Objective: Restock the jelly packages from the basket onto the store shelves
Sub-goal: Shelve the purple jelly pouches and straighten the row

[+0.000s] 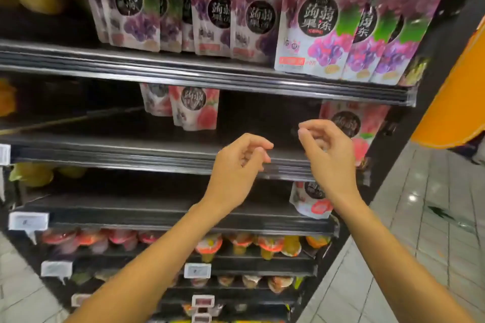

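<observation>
Purple grape jelly pouches [312,21] are stood upright in a packed row along the top shelf [157,65], from the middle to the right end, where they overlap. On the second shelf [131,157], two pink-fruit pouches [195,110] are set upright near the middle, one just behind the other, and another pink pouch [372,118] is stood at the far right, well apart. On the third shelf [157,217], a single pink pouch [304,202] is placed upright at the right end.

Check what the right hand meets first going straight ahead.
Likely the dark gap on the middle shelf, so the way looks free; the right hand would pass just left of the pink package. Depth is unclear.
</observation>
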`<act>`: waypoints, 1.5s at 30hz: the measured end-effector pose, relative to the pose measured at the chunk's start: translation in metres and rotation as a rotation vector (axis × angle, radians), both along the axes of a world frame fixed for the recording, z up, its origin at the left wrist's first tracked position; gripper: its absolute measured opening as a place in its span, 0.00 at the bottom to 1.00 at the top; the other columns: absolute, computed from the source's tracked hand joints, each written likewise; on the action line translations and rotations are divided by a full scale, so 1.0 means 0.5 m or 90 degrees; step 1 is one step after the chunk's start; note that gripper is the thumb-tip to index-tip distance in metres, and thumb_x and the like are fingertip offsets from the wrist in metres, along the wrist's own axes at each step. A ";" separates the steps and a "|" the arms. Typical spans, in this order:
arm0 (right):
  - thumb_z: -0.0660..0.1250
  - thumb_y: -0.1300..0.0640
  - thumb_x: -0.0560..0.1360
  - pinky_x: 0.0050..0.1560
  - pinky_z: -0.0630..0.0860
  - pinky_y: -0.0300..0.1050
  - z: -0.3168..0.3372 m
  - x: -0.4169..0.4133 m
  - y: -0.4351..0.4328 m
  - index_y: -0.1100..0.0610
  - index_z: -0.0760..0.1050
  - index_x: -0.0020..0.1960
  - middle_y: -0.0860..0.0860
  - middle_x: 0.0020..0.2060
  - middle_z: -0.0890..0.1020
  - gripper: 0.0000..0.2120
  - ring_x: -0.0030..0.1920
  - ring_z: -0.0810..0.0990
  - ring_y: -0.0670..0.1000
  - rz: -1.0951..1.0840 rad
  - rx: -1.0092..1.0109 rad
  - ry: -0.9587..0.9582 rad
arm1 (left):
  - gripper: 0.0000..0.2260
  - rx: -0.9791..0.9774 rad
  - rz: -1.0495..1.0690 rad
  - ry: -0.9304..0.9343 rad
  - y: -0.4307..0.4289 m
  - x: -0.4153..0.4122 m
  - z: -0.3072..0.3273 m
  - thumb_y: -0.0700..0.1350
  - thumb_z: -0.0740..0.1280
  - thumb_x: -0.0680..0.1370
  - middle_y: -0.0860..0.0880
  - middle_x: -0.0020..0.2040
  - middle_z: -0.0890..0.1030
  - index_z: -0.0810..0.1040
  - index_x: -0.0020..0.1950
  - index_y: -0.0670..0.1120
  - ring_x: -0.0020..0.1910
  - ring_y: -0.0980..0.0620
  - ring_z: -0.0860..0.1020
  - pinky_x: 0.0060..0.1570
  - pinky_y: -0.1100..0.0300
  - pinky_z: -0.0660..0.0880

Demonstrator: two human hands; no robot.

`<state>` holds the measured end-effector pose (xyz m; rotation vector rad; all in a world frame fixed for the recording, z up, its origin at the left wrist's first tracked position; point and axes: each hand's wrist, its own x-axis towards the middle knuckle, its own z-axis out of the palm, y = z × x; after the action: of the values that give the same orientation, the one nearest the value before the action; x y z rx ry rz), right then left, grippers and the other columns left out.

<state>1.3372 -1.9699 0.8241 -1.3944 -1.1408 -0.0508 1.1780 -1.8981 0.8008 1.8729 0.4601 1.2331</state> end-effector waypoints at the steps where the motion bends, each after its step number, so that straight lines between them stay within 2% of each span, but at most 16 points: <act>1: 0.67 0.54 0.78 0.40 0.75 0.34 -0.040 -0.018 -0.007 0.47 0.80 0.50 0.43 0.42 0.83 0.04 0.40 0.80 0.44 0.019 -0.037 0.031 | 0.10 -0.031 -0.001 0.025 -0.004 -0.023 -0.037 0.38 0.62 0.81 0.55 0.39 0.81 0.80 0.48 0.51 0.37 0.61 0.78 0.38 0.69 0.72; 6: 0.67 0.56 0.76 0.30 0.73 0.33 -0.294 -0.130 -0.055 0.47 0.81 0.47 0.43 0.35 0.83 0.06 0.31 0.78 0.39 0.063 -0.248 0.226 | 0.11 -0.223 0.025 0.165 -0.017 -0.170 -0.271 0.35 0.62 0.79 0.52 0.37 0.80 0.80 0.45 0.47 0.36 0.58 0.77 0.37 0.65 0.73; 11: 0.67 0.63 0.77 0.25 0.70 0.32 -0.543 -0.281 -0.112 0.56 0.80 0.42 0.41 0.26 0.80 0.07 0.26 0.77 0.38 0.051 -0.455 0.380 | 0.11 -0.401 0.040 0.308 -0.033 -0.364 -0.516 0.34 0.61 0.81 0.49 0.38 0.80 0.80 0.46 0.44 0.33 0.64 0.76 0.37 0.68 0.71; 14: 0.67 0.63 0.78 0.24 0.68 0.35 -0.679 -0.368 -0.129 0.62 0.80 0.45 0.49 0.31 0.81 0.05 0.25 0.75 0.41 0.018 -0.543 0.479 | 0.09 -0.519 0.099 0.336 -0.046 -0.476 -0.662 0.32 0.62 0.80 0.43 0.39 0.80 0.81 0.47 0.38 0.34 0.59 0.77 0.38 0.66 0.72; 16: 0.65 0.69 0.77 0.25 0.69 0.34 -0.765 -0.421 -0.130 0.67 0.79 0.49 0.58 0.36 0.79 0.04 0.26 0.76 0.43 0.003 -0.583 0.538 | 0.07 -0.576 0.138 0.352 -0.060 -0.541 -0.762 0.30 0.63 0.78 0.45 0.36 0.79 0.81 0.48 0.33 0.33 0.63 0.77 0.38 0.70 0.72; 19: 0.64 0.73 0.76 0.34 0.71 0.38 -0.894 -0.490 -0.137 0.65 0.80 0.46 0.60 0.41 0.81 0.07 0.33 0.77 0.50 -0.027 -0.662 0.545 | 0.06 -0.645 0.186 0.402 -0.093 -0.620 -0.905 0.30 0.64 0.78 0.46 0.38 0.79 0.81 0.48 0.33 0.32 0.66 0.77 0.38 0.69 0.72; 21: 0.65 0.72 0.76 0.36 0.71 0.40 -0.981 -0.520 -0.148 0.64 0.79 0.41 0.56 0.36 0.80 0.08 0.35 0.75 0.53 -0.051 -0.711 0.569 | 0.06 -0.708 0.212 0.433 -0.112 -0.660 -0.998 0.30 0.64 0.78 0.42 0.41 0.78 0.81 0.49 0.36 0.35 0.55 0.76 0.43 0.58 0.73; 23: 0.65 0.71 0.77 0.34 0.74 0.36 -1.071 -0.536 -0.160 0.66 0.79 0.41 0.51 0.32 0.79 0.07 0.31 0.77 0.46 -0.066 -0.764 0.574 | 0.06 -0.746 0.215 0.482 -0.129 -0.689 -1.090 0.31 0.65 0.78 0.38 0.45 0.80 0.81 0.50 0.36 0.43 0.44 0.79 0.51 0.48 0.75; 25: 0.66 0.67 0.77 0.31 0.75 0.32 -1.155 -0.547 -0.168 0.58 0.80 0.41 0.47 0.33 0.80 0.09 0.29 0.78 0.40 -0.065 -0.829 0.559 | 0.07 -0.775 0.216 0.511 -0.144 -0.707 -1.178 0.32 0.65 0.78 0.38 0.46 0.82 0.82 0.47 0.37 0.50 0.37 0.80 0.54 0.45 0.75; 29: 0.66 0.66 0.76 0.39 0.74 0.43 -1.328 -0.568 -0.174 0.51 0.78 0.39 0.52 0.36 0.81 0.13 0.38 0.78 0.54 -0.075 -0.899 0.577 | 0.11 -0.859 0.234 0.552 -0.155 -0.720 -1.337 0.39 0.64 0.79 0.44 0.44 0.82 0.79 0.40 0.50 0.49 0.39 0.81 0.48 0.48 0.77; 34: 0.63 0.66 0.76 0.41 0.71 0.44 -1.533 -0.594 -0.159 0.54 0.74 0.33 0.54 0.36 0.79 0.15 0.41 0.75 0.55 -0.062 -0.970 0.487 | 0.07 -0.943 0.253 0.550 -0.154 -0.728 -1.526 0.38 0.64 0.79 0.40 0.48 0.83 0.79 0.45 0.47 0.43 0.45 0.80 0.50 0.46 0.79; 36: 0.64 0.65 0.77 0.41 0.72 0.45 -1.611 -0.604 -0.147 0.57 0.77 0.38 0.55 0.38 0.80 0.11 0.41 0.75 0.53 -0.031 -0.992 0.485 | 0.06 -0.941 0.297 0.574 -0.149 -0.724 -1.597 0.38 0.64 0.79 0.37 0.50 0.83 0.80 0.48 0.43 0.48 0.39 0.81 0.51 0.47 0.78; 39: 0.66 0.61 0.78 0.37 0.75 0.39 -1.718 -0.622 -0.123 0.58 0.81 0.52 0.53 0.43 0.82 0.06 0.42 0.79 0.51 0.008 -1.031 0.508 | 0.07 -0.809 0.377 0.654 -0.131 -0.725 -1.676 0.36 0.65 0.77 0.40 0.52 0.82 0.80 0.53 0.42 0.53 0.38 0.80 0.50 0.51 0.75; 41: 0.64 0.61 0.79 0.47 0.76 0.41 -1.782 -0.641 -0.092 0.61 0.81 0.56 0.58 0.52 0.83 0.10 0.51 0.81 0.56 0.039 -1.038 0.477 | 0.13 -0.649 0.408 0.702 -0.113 -0.734 -1.718 0.34 0.68 0.74 0.40 0.59 0.79 0.79 0.58 0.40 0.59 0.39 0.76 0.58 0.50 0.73; 43: 0.63 0.61 0.80 0.47 0.72 0.36 -1.832 -0.670 -0.054 0.64 0.82 0.53 0.61 0.55 0.83 0.10 0.58 0.79 0.59 0.051 -1.026 0.469 | 0.22 -0.516 0.376 0.778 -0.092 -0.748 -1.762 0.36 0.70 0.73 0.40 0.67 0.73 0.73 0.67 0.39 0.67 0.40 0.69 0.68 0.50 0.65; 45: 0.63 0.56 0.81 0.39 0.70 0.39 -1.884 -0.701 -0.021 0.60 0.80 0.39 0.62 0.47 0.84 0.15 0.52 0.81 0.59 0.056 -1.015 0.446 | 0.30 -0.496 0.310 0.797 -0.075 -0.759 -1.806 0.39 0.70 0.75 0.42 0.74 0.66 0.63 0.75 0.40 0.73 0.41 0.63 0.73 0.49 0.60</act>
<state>0.9867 -1.9806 -0.1180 -2.3620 -0.4860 1.5814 0.7987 -1.9356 -0.1021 1.6178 1.8176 -0.1151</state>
